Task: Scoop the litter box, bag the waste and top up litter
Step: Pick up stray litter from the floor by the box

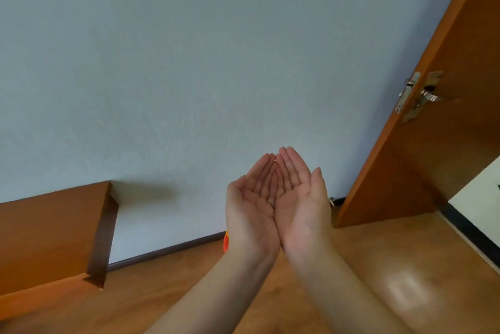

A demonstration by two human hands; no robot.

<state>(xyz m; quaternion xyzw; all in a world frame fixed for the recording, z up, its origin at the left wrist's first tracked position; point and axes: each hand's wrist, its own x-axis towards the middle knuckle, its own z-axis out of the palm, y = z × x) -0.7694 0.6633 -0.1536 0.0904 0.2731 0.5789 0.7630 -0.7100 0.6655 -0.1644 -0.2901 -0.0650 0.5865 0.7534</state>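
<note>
Two hands at frame centre, palms up, edges touching: left hand (pixel 250 208), right hand (pixel 300 202). Fingers straight and relaxed, grasping nothing. No litter box, scoop, bag or litter in view; whereabouts unknown. Small orange item (pixel 225 243) just behind left wrist, unidentifiable. Wall (pixel 189 63) across upper frame, door (pixel 438 149) at right, wooden furniture (pixel 51 236) at lower left, floor (pixel 378 266) along bottom. Judged: no step of task evidenced; scooping, bagging, topping up all outstanding.

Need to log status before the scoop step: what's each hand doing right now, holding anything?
Left hand: open, palm up, holding nothing.
Right hand: open, palm up, holding nothing; its edge touches the left hand.
</note>
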